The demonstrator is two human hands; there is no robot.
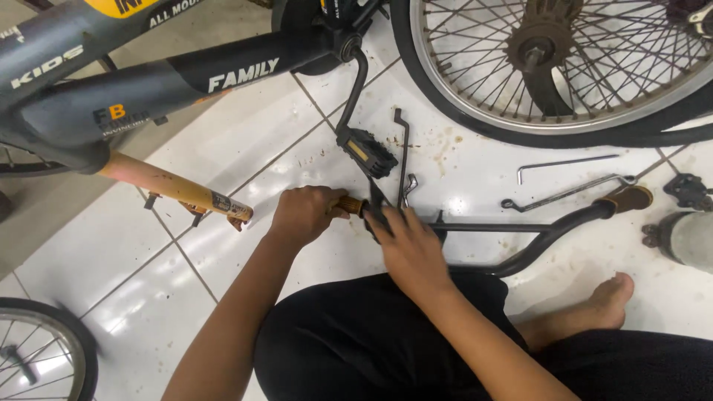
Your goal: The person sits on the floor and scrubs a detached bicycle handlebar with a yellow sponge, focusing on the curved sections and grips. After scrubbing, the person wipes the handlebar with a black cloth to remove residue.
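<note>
Handlebar (546,236), black and curved, flat on the white tile floor (475,160) in front of the knees, one end under the hands, the other end wearing a brown grip (629,199) out to the right. Left hand (304,213) clenched around the near end's orange-brown grip (349,203), fingers wrapped fully, thumb side up. Right hand (411,249) half open, fingers spread and laid over the black clamp part just beside that grip, touching the bar rather than gripping it tight; whether anything small sits pinched beneath, cannot tell. Glossy tiles with grey grout lines, spotted with rusty brown stains near the rear wheel (564,67). Just beyond the hands, a black pedal (368,154) hanging on its crank arm, and a thin black bent rod beside it. Farther right on the floor, a long hex key (564,163) and a slim metal spanner (568,193), well apart from the hands. Dark grey bicycle frame (148,82) across the top left, an orange tube (174,188) sloping down from it. Another wheel (37,356) at lower left. Black trousers and a bare foot (605,301) at the bottom.
</note>
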